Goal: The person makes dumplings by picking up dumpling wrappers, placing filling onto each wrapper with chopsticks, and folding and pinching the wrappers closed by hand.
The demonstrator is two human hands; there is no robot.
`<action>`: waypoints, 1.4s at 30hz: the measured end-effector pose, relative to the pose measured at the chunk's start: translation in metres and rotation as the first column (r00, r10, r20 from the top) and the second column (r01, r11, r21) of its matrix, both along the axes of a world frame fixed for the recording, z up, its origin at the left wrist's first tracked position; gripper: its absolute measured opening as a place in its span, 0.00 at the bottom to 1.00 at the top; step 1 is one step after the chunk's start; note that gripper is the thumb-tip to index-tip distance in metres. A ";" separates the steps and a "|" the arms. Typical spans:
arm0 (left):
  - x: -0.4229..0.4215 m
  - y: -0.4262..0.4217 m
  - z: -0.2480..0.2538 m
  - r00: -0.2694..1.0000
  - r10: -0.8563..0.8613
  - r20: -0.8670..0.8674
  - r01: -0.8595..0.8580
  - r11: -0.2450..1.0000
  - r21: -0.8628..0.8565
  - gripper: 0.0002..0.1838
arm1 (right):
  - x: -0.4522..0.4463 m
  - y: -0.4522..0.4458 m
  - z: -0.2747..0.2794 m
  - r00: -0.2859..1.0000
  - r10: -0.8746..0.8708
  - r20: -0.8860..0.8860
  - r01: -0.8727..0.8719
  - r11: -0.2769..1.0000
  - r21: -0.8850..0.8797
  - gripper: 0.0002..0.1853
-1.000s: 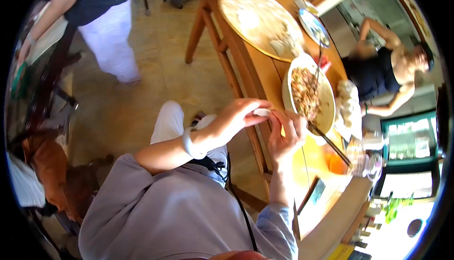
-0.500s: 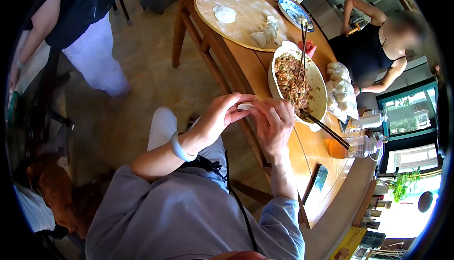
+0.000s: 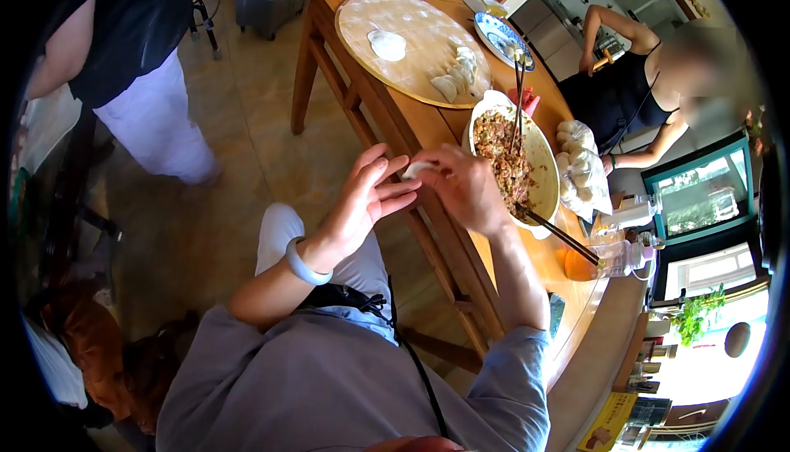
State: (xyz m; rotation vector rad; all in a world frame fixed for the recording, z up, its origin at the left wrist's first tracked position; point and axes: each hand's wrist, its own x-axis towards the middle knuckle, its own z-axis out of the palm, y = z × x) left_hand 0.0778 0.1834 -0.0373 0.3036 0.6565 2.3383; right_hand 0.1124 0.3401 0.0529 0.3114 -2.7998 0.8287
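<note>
My right hand (image 3: 467, 190) pinches a small white dumpling (image 3: 417, 170) between its fingertips, beside the table's edge. Close by on the left, my left hand (image 3: 362, 197) has its fingers spread and palm turned up; its fingertips are near the dumpling, and whether they touch it I cannot tell. A pale bangle circles my left wrist. Just beyond my right hand stands an oval white bowl (image 3: 543, 174) of minced filling, with chopsticks in it. On the round floured board (image 3: 411, 37) lie several folded dumplings (image 3: 457, 75) and flat white wrappers (image 3: 387, 44).
A blue-and-white plate (image 3: 502, 39), a plastic bag of round white pieces (image 3: 583, 168) and a bottle of amber liquid (image 3: 583, 261) stand on the wooden table (image 3: 448, 127). A phone (image 3: 557, 312) lies partly behind my right forearm. One person stands across the table, another at the left.
My left hand has opened and drawn slightly away from the dumpling, which stays in my right fingers. My right hand has turned and moved up and left. The view has shifted a little.
</note>
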 end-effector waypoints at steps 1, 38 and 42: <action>-0.003 -0.003 -0.001 1.000 0.007 -0.006 -0.007 1.000 -0.001 0.27 | -0.009 0.007 0.001 0.999 -0.033 0.014 0.033 0.999 -0.027 0.10; -0.024 -0.051 -0.031 0.982 0.153 0.110 -0.145 0.986 -0.079 0.20 | -0.198 0.102 -0.055 0.961 -0.268 0.071 0.177 0.789 0.589 0.18; -0.025 -0.054 -0.033 0.981 0.163 0.109 -0.155 0.985 -0.080 0.20 | -0.205 0.095 -0.049 0.941 -0.323 0.104 0.201 0.779 0.594 0.15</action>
